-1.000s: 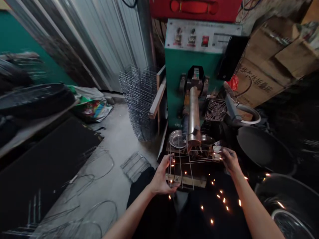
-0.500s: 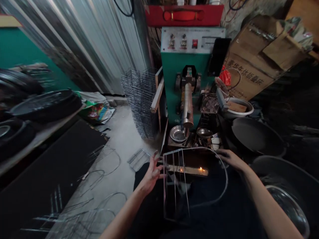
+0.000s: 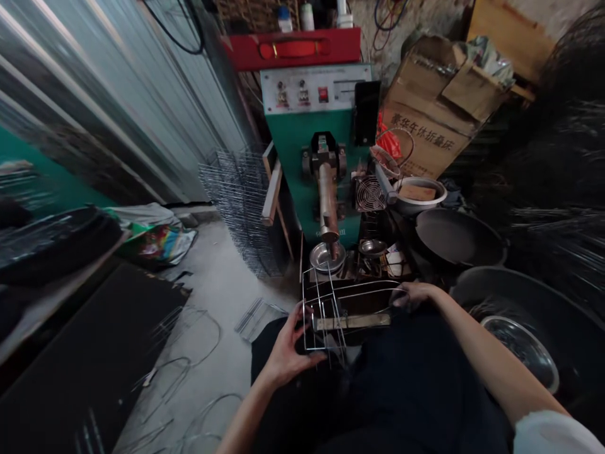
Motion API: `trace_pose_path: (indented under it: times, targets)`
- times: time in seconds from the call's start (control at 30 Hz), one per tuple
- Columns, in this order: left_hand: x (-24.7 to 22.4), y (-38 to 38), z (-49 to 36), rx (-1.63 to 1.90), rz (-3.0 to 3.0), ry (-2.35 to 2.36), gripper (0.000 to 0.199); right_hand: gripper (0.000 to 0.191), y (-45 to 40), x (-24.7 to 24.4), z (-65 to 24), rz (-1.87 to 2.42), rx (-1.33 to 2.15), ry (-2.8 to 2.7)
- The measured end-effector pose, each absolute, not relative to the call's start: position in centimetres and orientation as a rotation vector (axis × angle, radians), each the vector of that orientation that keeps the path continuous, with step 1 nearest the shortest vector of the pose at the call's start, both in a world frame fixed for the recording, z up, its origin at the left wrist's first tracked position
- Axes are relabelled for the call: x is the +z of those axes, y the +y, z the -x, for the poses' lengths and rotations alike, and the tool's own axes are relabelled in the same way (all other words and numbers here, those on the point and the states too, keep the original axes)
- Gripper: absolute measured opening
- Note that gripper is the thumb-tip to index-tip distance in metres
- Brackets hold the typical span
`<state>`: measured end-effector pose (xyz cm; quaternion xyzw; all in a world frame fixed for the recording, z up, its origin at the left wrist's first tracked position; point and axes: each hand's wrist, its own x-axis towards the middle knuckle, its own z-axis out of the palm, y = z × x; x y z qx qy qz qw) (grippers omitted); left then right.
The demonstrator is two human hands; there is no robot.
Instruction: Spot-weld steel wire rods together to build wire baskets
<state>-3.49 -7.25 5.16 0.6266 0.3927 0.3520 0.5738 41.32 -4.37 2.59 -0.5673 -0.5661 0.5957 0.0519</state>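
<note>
the wire frame (image 3: 325,315) lies between the two hands, below the metal arm (image 3: 328,205) of the green machine (image 3: 289,142). the left hand (image 3: 293,347) curls around its left side; the right hand (image 3: 407,295) pinches what seems to be its curved end, though blur obscures the fingers.

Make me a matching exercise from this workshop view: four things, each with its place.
1. wire frame
2. red case
3. brown block
4. stacked wire racks

A. inside a pale basin
B. left of the green machine
C. in the left hand and right hand
D. above the control panel

1-C, 2-D, 3-A, 4-B
</note>
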Motion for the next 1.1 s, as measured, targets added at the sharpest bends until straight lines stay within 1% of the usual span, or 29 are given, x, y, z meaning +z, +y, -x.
trace_pose_path:
  times: [0.17,0.27,0.33,0.43,0.63,0.93,1.1]
  targets:
    - [4.0,-6.5,2.1,0.849,-1.535,0.950,0.105,0.066,-3.3,5.0,-40.3,1.542,1.511,-1.699]
    - [3.8,-6.2,1.9,0.862,-1.677,1.000,0.110,0.063,-3.3,6.6,-38.7,1.439,1.320,-1.592]
    - [3.8,-6.0,1.8,0.884,-1.739,1.015,0.113,0.063,-3.2,7.6,-37.8,1.442,1.211,-1.481]
    - [4.1,-5.6,1.5,0.936,-1.702,0.948,0.114,0.063,-2.7,8.5,-37.0,1.452,1.100,-1.409]
    - [4.1,-4.6,0.9,0.958,-1.687,0.890,0.115,0.064,-0.5,9.0,-36.4,1.455,1.023,-1.460]
    - [3.2,-3.0,0.7,1.012,-1.678,0.853,0.114,0.067,2.5,7.1,-36.5,1.507,0.975,-1.492]
    - [2.4,-2.1,0.6,1.044,-1.691,0.843,0.114,0.065,3.3,7.1,-36.6,1.501,0.981,-1.470]
